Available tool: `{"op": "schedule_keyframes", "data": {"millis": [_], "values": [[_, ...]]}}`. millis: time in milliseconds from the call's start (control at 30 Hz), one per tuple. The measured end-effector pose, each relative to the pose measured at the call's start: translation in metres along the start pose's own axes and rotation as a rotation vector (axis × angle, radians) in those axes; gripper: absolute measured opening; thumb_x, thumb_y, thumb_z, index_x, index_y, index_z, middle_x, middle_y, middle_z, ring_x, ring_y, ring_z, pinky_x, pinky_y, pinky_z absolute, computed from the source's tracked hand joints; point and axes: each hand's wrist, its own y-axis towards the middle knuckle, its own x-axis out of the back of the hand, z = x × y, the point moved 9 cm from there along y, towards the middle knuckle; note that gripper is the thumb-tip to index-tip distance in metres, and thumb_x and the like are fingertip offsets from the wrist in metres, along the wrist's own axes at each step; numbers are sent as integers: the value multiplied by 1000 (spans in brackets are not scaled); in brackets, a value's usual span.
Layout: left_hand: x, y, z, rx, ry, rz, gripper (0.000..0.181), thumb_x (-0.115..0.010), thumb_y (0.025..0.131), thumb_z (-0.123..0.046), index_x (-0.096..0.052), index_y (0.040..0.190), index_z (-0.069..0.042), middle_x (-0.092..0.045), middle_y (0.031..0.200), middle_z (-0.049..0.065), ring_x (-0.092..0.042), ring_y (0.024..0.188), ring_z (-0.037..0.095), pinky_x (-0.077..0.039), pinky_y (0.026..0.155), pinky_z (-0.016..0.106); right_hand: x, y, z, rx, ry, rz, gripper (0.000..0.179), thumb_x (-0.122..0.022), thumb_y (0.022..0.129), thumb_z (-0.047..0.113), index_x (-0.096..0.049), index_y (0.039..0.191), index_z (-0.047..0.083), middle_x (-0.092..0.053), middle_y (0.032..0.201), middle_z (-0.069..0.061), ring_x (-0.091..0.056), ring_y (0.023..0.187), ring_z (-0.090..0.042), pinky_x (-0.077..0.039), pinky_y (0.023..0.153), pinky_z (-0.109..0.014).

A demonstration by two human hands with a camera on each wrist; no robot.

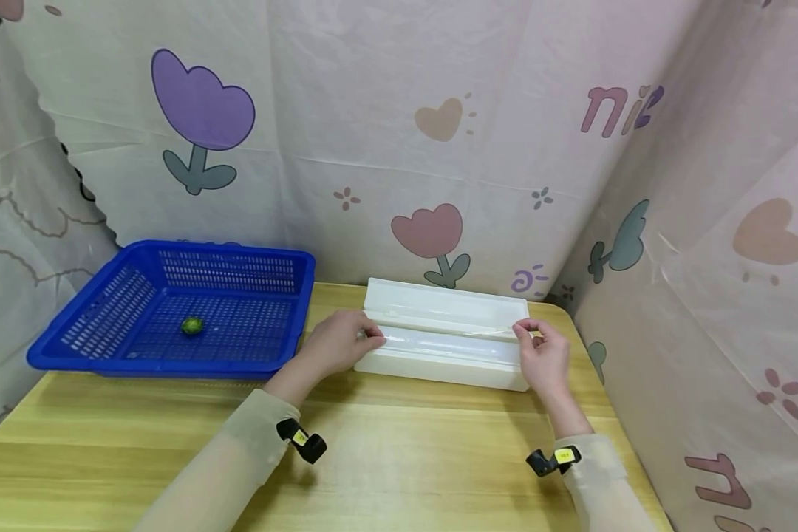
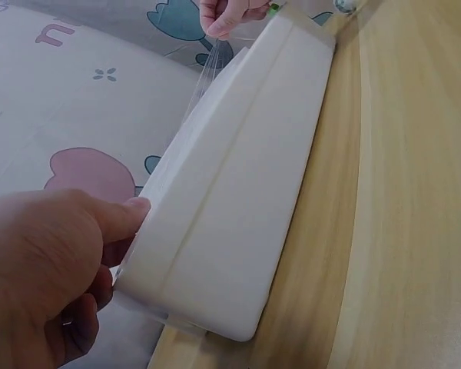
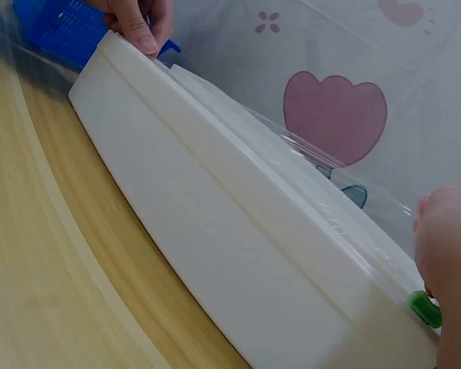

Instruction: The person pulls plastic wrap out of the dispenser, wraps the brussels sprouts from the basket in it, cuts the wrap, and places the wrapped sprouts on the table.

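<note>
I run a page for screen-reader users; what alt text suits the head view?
A person's right hand pinches clear plastic film over a long open white box on a wooden table, while the left hand holds the box's left end. To the left, a perforated blue basket contains a small round green object; a flower-printed curtain hangs behind.

Pale wood worktop (image 1: 399, 451), two things sitting on it

So it's a yellowish wood-look top, grain running side to side, and the back right corner is rounded off. Far left there's a blue basket (image 1: 193, 367), slotted sides, rim right by the left edge. Right of it, a bit apart, is a long white box (image 1: 439, 373), open, lid up at the back. Both are toward the rear of the worktop.
</note>
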Motion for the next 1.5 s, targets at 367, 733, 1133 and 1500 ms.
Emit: {"op": "schedule_keyframes", "data": {"millis": [367, 733, 1133, 1500], "values": [[0, 9, -7, -18, 93, -25, 4, -81, 96, -34, -84, 96, -30, -69, 91, -15, -63, 85, 12, -51, 75, 37, -1, 0, -6, -34, 40, -33, 8, -75, 99, 5, -73, 99, -2, -72, 94, -13, -49, 49, -2, -35, 43, -17], [-9, 11, -19, -96, 239, 44, 11, -72, 104, -29, -73, 94, -24, -64, 92, -10, -61, 85, 14, -56, 77, 41, -1, -1, -7, -72, 55, -40, 7, -74, 99, 5, -73, 99, -2, -72, 96, -14, -54, 52, -4, -38, 45, -17], [5, 7, -13, -75, 126, -87, 10, -70, 105, -30, -72, 102, -20, -65, 84, -9, -57, 72, 14, -49, 65, 33, 1, -3, -8, -85, 76, -21, 5, -73, 99, 1, -71, 100, -3, -70, 98, -14, -48, 49, -3, -34, 42, -18], [-8, 14, -19, -102, 107, 0, 7, -80, 97, -31, -85, 98, -27, -65, 87, -15, -57, 76, 10, -49, 69, 33, -1, -1, -5, -89, 71, -12, 13, -73, 102, 9, -71, 102, -4, -70, 98, -14, -49, 49, -3, -34, 41, -19]]}}
